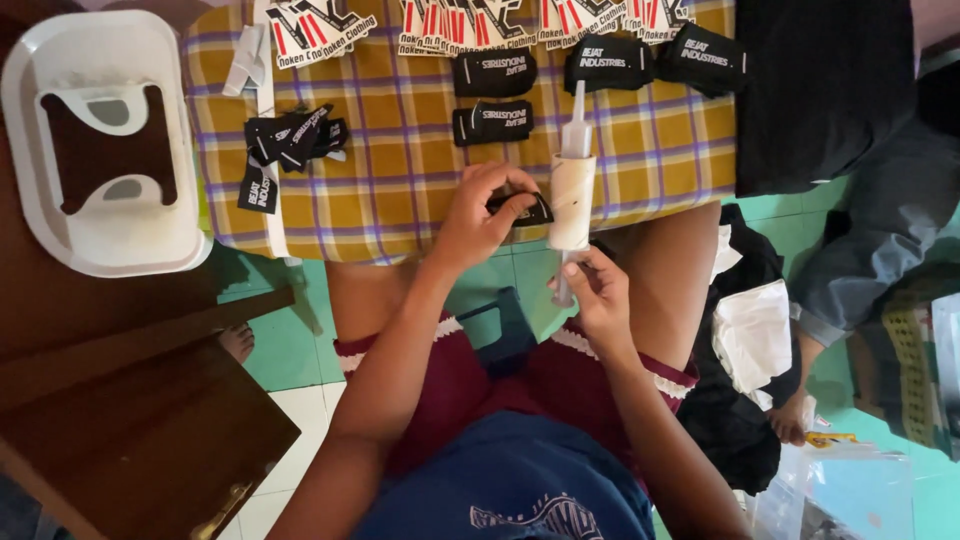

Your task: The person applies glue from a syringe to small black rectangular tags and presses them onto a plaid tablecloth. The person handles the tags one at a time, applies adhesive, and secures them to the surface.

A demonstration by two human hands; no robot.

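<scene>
Seen from above, a yellow cloth checked with purple lines [420,140] covers a low surface across the upper middle of the frame. To the upper left sits a white rounded plastic tray [40,200] with a dark brown piece inside it. Dark wooden boards [130,420] fill the lower left, over a green tiled floor [285,345]. At the right edge, dark and grey fabric [880,230] lies heaped, with a white folded sheet [755,335] below it.

Along the cloth's top edge runs a row of white, red and black printed labels [470,25]. Below them lie several black woven labels with white lettering [495,75], and a loose pile of the same black labels [290,140] sits at the cloth's left.

At the cloth's lower edge, centre frame, a white plastic syringe-like applicator with a long nozzle [573,190] stands upright. The right hand [600,295] closes around its lower stem, just below the cloth's edge. Just left of it, the left hand [478,215] pinches a small black woven label [525,208] between curled fingers and thumb, with the label's end just beside the applicator's barrel.
</scene>
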